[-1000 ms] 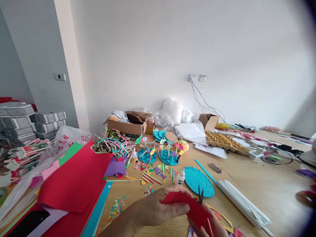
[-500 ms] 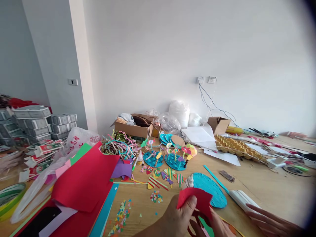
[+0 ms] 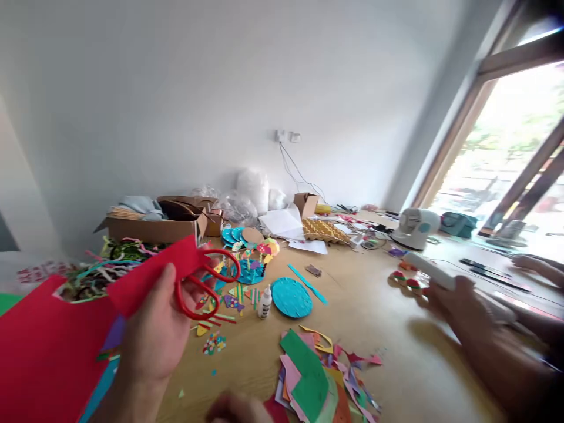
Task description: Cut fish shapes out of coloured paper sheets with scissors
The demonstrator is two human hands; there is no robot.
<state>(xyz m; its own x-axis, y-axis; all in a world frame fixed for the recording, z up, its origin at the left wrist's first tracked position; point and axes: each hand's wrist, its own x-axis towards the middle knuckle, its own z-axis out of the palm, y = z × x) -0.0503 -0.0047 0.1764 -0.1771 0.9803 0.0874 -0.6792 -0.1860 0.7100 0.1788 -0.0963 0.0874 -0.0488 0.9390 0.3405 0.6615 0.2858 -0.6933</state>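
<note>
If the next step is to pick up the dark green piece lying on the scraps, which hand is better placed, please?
Probably the right hand: it is nearer to the dark green piece, though too blurred to tell whether it is free. The left hand is occupied with a red sheet and red scissors.

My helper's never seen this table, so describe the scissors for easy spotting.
Below the pale wall, find the person's left hand over the cluttered table. It holds a red sheet and the scissors, set apart by their two open red loops.
</note>
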